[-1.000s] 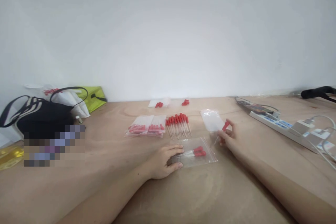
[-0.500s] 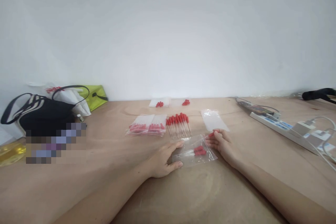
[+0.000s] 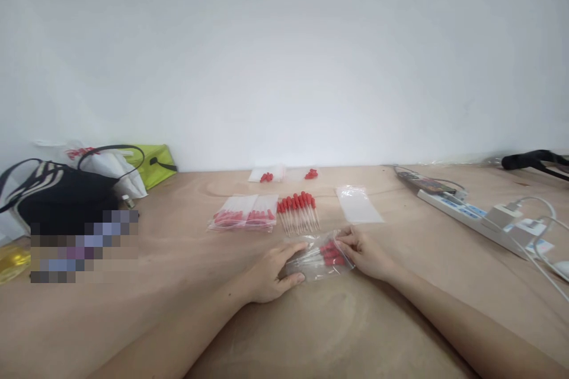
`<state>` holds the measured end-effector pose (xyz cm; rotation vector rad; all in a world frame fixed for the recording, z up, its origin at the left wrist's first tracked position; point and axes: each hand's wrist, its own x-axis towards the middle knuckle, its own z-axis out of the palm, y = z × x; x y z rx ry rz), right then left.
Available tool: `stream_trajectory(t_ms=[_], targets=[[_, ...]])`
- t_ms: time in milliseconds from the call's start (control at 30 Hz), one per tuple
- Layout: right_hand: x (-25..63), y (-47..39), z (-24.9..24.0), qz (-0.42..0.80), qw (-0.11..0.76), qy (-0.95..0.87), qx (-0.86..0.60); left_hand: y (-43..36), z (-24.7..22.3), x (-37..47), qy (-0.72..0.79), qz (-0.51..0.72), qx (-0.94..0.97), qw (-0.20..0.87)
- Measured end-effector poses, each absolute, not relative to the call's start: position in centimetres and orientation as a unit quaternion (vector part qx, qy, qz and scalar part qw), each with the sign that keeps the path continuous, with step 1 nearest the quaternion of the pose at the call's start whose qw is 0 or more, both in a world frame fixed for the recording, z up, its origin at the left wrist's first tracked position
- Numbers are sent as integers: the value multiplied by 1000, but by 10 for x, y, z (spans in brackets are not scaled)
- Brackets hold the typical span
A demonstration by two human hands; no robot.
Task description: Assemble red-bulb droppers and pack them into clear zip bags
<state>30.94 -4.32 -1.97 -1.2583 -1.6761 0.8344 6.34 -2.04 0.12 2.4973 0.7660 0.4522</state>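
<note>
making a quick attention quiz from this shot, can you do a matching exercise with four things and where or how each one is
Column one:
1. left hand
2. power strip
3. loose red-topped droppers
4. right hand

Column two:
A. at the right end of the clear bag that has red-topped droppers inside
B. lying side by side in a row, just beyond that clear bag
C. resting at the left end of that clear bag, thumb and fingers spread
D. white, with chargers plugged in

Right pairs: 1-C, 2-D, 3-B, 4-A
</note>
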Motion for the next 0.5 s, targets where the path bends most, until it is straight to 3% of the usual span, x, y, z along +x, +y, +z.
stream_trajectory(t_ms=[133, 267, 500], targets=[[325, -31, -9, 360, 385, -653, -544, -21, 3, 64, 266, 175, 917, 242], [330, 3, 0, 242, 387, -590, -666, -21, 3, 64, 268, 158, 920, 238], [278, 64, -5, 195, 375, -570, -704, -18, -2, 61, 263, 155, 923, 235]])
